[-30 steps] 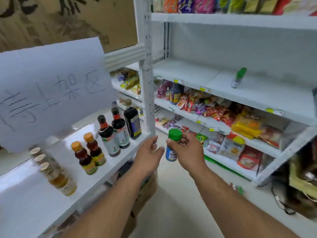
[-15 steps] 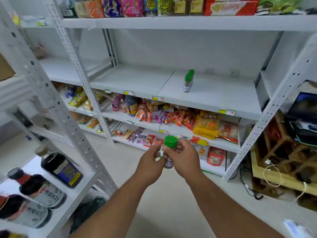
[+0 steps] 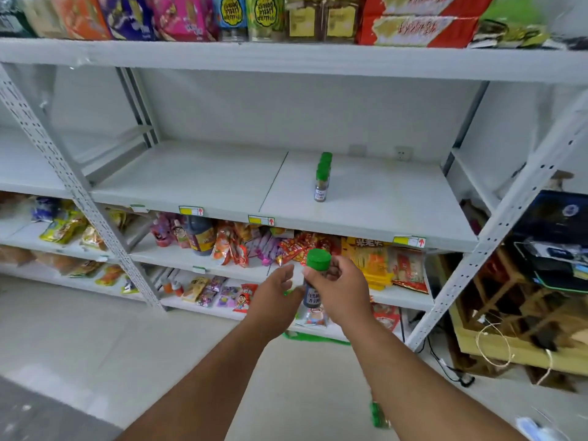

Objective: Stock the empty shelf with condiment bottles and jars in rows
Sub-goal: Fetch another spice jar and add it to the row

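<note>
My right hand (image 3: pixel 342 292) grips a small green-capped spice bottle (image 3: pixel 315 272) upright, below and in front of the white middle shelf (image 3: pixel 206 183). My left hand (image 3: pixel 275 294) is right beside the bottle with relaxed fingers, its fingertips near the bottle's side. A short row of like green-capped bottles (image 3: pixel 323 178) stands on that shelf, right of the middle seam, running front to back.
Snack packets (image 3: pixel 286 246) fill the lower shelves, and boxes and jars line the top shelf (image 3: pixel 286 58). Perforated uprights (image 3: pixel 63 173) frame the bay. A wooden crate with cables (image 3: pixel 515 316) stands at the right on the floor.
The view has swung from the side rack of sauce bottles to the white shelf, now closer. My left hand has loosened from the bottle; my right hand keeps holding it.
</note>
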`<state>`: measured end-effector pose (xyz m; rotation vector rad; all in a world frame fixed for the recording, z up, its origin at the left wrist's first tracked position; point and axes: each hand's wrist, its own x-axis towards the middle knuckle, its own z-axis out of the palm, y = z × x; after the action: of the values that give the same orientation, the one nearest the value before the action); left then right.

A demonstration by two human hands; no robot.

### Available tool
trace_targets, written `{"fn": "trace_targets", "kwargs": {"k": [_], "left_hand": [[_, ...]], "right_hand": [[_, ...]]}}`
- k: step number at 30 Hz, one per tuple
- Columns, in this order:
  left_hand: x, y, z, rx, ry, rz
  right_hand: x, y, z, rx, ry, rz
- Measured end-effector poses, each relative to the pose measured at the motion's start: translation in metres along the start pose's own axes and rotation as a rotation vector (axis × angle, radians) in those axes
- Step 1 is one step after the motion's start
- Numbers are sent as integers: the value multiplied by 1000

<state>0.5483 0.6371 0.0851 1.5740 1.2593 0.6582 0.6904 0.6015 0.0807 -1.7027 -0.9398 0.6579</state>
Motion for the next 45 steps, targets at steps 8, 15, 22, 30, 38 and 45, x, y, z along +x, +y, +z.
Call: {"fn": "trace_targets", "kwargs": {"k": [8,15,22,30,38,45], "left_hand": [[97,6,6,26,-63,7],[192,27,20,108,-62,-18],[261,37,30,49,-53,-91],[328,29,28,71,-104,-94],[361,23,25,105,-133,-90],[370,24,29,103,-164,-107]], "right_hand": [[90,0,17,-55,30,15],[193,14,20,-90,61,23],[271,27,34,-103,37,54],[331,28,61,-75,92,69],[355,34,82,-74,126,100],[355,46,80,-61,95,144]]}}
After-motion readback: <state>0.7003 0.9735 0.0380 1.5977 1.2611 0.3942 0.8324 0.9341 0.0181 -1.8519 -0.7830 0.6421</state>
